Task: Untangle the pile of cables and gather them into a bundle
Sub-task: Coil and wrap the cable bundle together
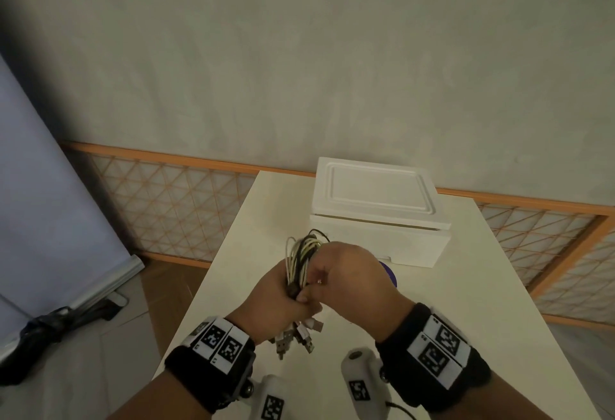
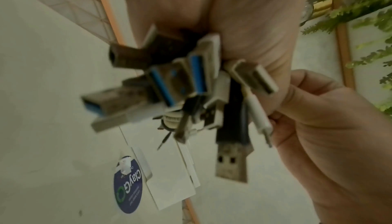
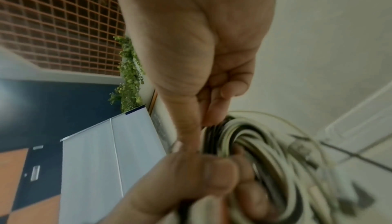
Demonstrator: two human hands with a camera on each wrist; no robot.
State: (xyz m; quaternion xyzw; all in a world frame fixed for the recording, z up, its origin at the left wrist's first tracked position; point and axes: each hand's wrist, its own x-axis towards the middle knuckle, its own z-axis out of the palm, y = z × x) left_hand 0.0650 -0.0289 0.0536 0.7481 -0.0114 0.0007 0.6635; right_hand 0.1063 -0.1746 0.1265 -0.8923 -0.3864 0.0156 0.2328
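Observation:
A bundle of white, yellowish and black cables point(image 1: 301, 253) is held up over the white table point(image 1: 466, 303). My left hand point(image 1: 283, 299) grips the bundle around its middle, fingers wrapped round it. My right hand point(image 1: 349, 276) is curled against the same bundle from the right, thumb and fingers pinching the strands. The looped part sticks up above both hands. Several USB plugs point(image 1: 296, 336) hang below my left fist. In the left wrist view the plugs point(image 2: 191, 85), some with blue tongues, fan out under my left palm point(image 2: 244, 26). The right wrist view shows blurred cable loops point(image 3: 265, 143) beyond my right fingers point(image 3: 212, 106).
A white foam box point(image 1: 376, 216) with its lid on stands at the back of the table, just beyond my hands. A round purple label point(image 1: 389, 275) peeks out behind my right hand. A lattice rail point(image 1: 173, 206) runs behind the table. A black bag point(image 1: 50, 323) lies on the floor at left.

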